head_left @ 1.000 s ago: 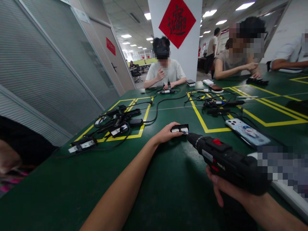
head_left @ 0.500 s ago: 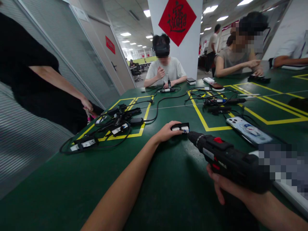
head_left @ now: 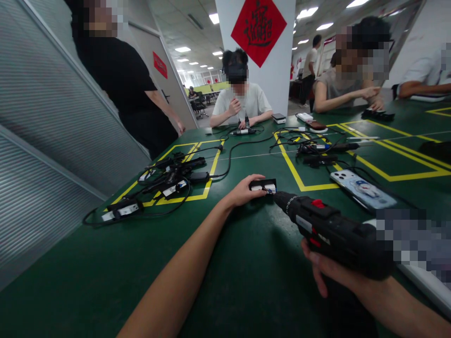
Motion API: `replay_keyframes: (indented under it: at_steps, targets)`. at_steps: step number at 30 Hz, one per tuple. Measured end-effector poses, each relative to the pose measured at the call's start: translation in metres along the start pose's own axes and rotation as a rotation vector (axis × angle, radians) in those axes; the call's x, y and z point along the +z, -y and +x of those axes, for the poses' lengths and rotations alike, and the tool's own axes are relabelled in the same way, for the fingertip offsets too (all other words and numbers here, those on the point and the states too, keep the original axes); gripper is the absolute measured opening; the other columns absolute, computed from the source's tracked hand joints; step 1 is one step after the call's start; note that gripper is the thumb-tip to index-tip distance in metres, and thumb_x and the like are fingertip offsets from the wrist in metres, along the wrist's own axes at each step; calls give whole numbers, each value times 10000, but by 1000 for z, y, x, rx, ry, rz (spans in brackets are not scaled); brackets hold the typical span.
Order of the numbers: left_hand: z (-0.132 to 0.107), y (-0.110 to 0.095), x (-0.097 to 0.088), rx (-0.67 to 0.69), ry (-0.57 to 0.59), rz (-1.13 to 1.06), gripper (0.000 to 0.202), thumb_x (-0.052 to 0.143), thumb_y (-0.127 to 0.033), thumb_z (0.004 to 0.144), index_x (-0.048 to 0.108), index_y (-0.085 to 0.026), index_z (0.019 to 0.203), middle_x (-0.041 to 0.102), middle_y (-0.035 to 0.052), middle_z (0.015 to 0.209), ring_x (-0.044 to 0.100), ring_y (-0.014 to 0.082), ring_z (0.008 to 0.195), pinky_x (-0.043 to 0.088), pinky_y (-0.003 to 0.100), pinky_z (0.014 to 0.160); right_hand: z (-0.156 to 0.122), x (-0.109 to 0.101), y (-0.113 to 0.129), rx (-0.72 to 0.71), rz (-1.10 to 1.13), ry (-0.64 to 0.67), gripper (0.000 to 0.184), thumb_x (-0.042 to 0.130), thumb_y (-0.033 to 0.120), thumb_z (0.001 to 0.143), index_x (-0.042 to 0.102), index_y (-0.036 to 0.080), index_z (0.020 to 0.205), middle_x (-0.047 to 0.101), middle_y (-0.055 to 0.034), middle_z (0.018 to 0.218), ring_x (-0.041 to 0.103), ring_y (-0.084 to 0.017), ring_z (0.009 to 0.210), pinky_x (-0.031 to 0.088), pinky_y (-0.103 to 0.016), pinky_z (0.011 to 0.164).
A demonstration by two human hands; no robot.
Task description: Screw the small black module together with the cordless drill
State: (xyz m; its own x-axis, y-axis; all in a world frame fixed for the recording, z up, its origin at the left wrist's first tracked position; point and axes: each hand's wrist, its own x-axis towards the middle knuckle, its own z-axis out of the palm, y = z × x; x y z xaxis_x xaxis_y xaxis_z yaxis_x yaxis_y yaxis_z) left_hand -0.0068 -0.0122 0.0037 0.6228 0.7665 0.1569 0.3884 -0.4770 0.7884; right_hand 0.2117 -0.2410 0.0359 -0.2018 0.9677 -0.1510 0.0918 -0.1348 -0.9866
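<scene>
On the green table (head_left: 225, 263), my left hand (head_left: 245, 191) grips a small black casing (head_left: 268, 182) with white parts and thin wires inside. Its thumb lies along the near side, its fingers behind. My right hand (head_left: 327, 265) is wrapped round the handle of a black cordless drill (head_left: 331, 230) with red switches. The drill points left and away, its chuck right at the casing's right end. Whether the bit touches the casing is too small to tell.
Left of my arm lie several black devices with cables (head_left: 172, 176) within yellow tape. To the right are a phone (head_left: 364, 190), a pen-shaped tool (head_left: 327, 148) and a pale-edged, blurred-out object (head_left: 423, 272). A person (head_left: 243, 101) sits opposite, another (head_left: 347, 89) at the right; one in black (head_left: 123, 80) stands left.
The person in black at the left has moved right, farther along the table. My hands, the casing and the drill hold almost the same places.
</scene>
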Motion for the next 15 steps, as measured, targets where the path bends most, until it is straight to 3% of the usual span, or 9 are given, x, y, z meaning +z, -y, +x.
replay_keyframes:
  at_steps: [2, 5, 15]
  targets:
    - [-1, -1, 1, -19, -12, -38, 600, 686, -415, 718, 496, -201, 1245, 583, 73, 1163, 567, 196, 1012, 445, 340, 913, -4, 1, 7, 9, -8, 2, 159, 587, 360, 881, 554, 264, 1004, 671, 24, 840, 633, -116, 514, 496, -294, 582]
    - [-1, -1, 2, -38, -19, -38, 541, 694, -413, 706, 540, -176, 1167, 604, 77, 1111, 571, 194, 977, 452, 337, 881, -8, 2, 13, 23, -29, 11, 94, 547, 341, 913, 567, 260, 956, 637, 52, 658, 604, -135, 536, 479, -319, 666]
    - [0, 3, 3, -38, -7, -96, 518, 687, -416, 710, 536, -179, 1145, 615, 51, 1041, 572, 167, 898, 458, 306, 817, -7, 2, 13, 47, -77, 8, 110, 537, 358, 916, 544, 248, 918, 628, 67, 557, 605, -165, 568, 447, -349, 717]
